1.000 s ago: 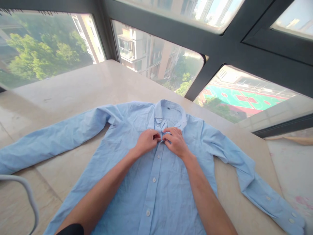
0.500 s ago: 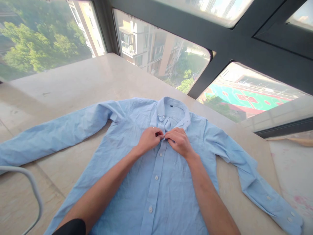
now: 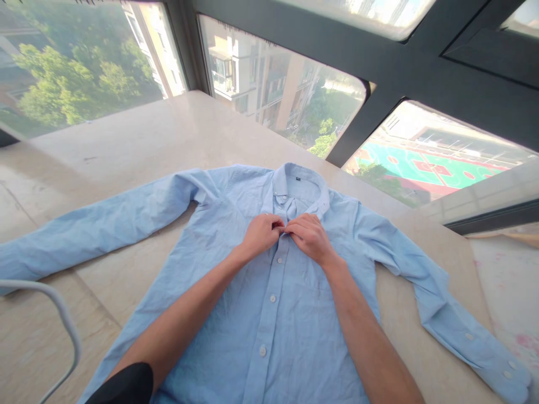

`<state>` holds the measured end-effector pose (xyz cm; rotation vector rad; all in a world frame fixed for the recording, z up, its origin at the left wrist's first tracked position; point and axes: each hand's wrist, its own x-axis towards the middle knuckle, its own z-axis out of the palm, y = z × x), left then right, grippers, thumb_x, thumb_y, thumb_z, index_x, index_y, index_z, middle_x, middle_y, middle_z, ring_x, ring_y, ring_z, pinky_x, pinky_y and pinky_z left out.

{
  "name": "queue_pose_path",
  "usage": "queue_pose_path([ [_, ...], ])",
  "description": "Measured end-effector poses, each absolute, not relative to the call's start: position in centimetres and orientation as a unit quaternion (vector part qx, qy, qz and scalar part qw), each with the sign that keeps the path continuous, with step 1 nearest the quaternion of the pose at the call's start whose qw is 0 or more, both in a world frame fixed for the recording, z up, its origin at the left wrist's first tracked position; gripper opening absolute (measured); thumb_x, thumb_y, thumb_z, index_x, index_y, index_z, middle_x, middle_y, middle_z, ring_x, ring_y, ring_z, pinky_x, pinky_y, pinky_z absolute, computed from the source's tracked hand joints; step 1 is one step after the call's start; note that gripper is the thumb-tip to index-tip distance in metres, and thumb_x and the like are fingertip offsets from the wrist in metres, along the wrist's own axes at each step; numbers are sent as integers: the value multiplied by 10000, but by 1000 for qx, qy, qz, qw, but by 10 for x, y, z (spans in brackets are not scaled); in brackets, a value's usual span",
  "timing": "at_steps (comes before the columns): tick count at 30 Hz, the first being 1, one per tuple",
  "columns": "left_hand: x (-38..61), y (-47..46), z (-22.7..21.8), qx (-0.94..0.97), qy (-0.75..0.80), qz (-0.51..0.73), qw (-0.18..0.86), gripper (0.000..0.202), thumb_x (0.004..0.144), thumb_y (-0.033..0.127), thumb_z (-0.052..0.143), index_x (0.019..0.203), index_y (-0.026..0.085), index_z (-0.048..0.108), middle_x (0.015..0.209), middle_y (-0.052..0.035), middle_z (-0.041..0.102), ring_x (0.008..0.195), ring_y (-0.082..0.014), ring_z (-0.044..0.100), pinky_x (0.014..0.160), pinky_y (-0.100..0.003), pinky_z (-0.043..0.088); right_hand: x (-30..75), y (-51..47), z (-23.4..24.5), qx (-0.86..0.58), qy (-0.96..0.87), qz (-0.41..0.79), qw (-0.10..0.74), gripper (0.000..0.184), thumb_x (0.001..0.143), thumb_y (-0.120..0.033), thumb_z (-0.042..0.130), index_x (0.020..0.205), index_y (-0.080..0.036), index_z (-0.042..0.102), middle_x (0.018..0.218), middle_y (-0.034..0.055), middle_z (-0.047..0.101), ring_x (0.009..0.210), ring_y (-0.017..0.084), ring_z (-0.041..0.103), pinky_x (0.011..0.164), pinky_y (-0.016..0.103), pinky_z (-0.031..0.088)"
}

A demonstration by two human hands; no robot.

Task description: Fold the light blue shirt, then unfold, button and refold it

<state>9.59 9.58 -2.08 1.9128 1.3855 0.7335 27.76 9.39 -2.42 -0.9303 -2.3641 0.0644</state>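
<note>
A light blue button-up shirt (image 3: pixel 236 314) lies flat, front up, on a beige stone ledge (image 3: pixel 138 140), both sleeves spread out to the sides. My left hand (image 3: pixel 261 234) and my right hand (image 3: pixel 310 238) meet on the button placket just below the collar (image 3: pixel 300 185). Both hands are pinched closed on the shirt front there, fingertips touching each other. What sits between the fingertips is hidden. Several white buttons run down the placket below my hands.
Large windows with dark frames (image 3: pixel 404 73) rise right behind the ledge. A curved grey metal bar (image 3: pixel 63 320) crosses the lower left corner. A paler, stained surface (image 3: pixel 505 280) lies to the far right.
My hands stay pinched on the placket near the collar, fingers working slightly. The view has shifted a little, so the shirt sits slightly higher and to the right in the picture.
</note>
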Motion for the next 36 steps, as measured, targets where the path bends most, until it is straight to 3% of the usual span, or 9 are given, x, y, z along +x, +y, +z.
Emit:
queue_pose_path([
  [11,94,100,-17,709,532,267,377,169,794,233,583,777,175,741,748,-13,722,706,-163,611,668,-250,425,280,101,-19,-325,-907,14,269,218,945,-114,521,889,-215,705,850,27,728,841,173,596,756,332,381],
  [23,94,103,-16,693,542,261,398,188,771,235,551,754,160,723,673,6,678,640,-140,573,606,-239,406,278,95,-26,-322,-880,17,350,194,928,-117,555,883,-231,705,852,27,740,811,175,620,756,340,428],
  [36,96,101,-15,683,538,276,410,221,801,234,527,767,144,726,710,-4,694,683,-148,598,660,-245,448,279,91,-34,-316,-868,8,382,179,899,-96,580,906,-242,685,894,33,743,824,188,643,769,358,464],
])
